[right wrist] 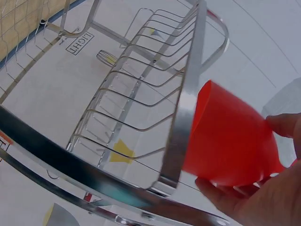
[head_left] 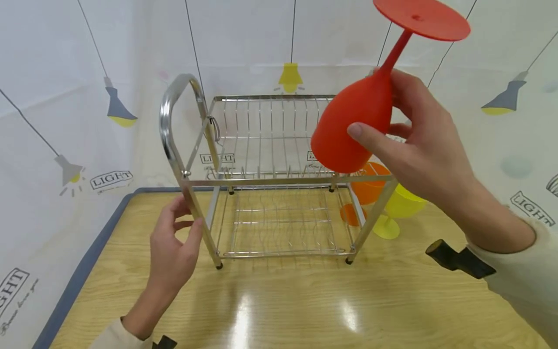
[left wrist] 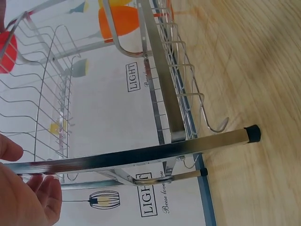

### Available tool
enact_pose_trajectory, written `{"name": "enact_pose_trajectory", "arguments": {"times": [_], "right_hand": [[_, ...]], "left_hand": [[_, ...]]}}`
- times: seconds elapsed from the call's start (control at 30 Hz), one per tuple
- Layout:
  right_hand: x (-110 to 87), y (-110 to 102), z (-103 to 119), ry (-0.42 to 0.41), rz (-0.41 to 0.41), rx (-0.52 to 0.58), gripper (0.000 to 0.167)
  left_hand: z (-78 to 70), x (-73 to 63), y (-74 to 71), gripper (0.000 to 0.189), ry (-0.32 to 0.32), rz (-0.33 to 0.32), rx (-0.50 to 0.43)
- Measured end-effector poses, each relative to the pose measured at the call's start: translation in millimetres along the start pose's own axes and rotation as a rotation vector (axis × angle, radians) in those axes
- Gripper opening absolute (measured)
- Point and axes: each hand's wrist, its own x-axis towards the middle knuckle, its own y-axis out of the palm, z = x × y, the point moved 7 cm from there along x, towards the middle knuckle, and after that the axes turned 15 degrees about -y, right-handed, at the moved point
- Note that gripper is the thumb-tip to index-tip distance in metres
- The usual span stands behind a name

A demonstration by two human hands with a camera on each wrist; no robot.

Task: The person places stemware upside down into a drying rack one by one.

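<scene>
Near upper R of the rack (head_left: 283, 182), your R hand (head_left: 427, 145), fingers curled, grips 1 upside-down red goblet (head_left: 359, 118); L hand (head_left: 174, 245) part-curled round front post (head_left: 211, 247). Prob. placing step; next calls for steady lowering.

Red goblet (head_left: 355, 126) clipped @ top edge, orange goblet (head_left: 365, 195) part. hidden bhd rack (head_left: 279, 182)

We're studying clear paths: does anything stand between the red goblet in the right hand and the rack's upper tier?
Nothing visible blocks it from above. From the front, the near rail of the upper tier could: it partly covers the red goblet in the right wrist view, so the goblet should probably pass over it.
</scene>
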Motion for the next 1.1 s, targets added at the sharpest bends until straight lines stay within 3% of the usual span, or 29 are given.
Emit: {"name": "enact_pose_trajectory", "arguments": {"times": [0.17,0.37,0.7,1.1], "right_hand": [[6.1,11.7,-10.0,0.094,0.0,0.021,0.059],[13.7,27.3,-22.3,0.156,0.039,-0.006,0.059],[20.5,49.6,-50.2,0.286,0.161,-0.09,0.067],[23.9,64.0,-59.2,0.299,0.236,-0.089,0.065]], "left_hand": [[1.7,2.4,2.4,0.038,-0.046,0.007,-0.017],[1.7,3.6,3.3,0.037,-0.034,-0.014,0.005],[-2.2,5.5,3.5,0.038,-0.089,0.005,0.06],[0.1,7.1,2.0,0.039,-0.071,0.02,0.071]]}}
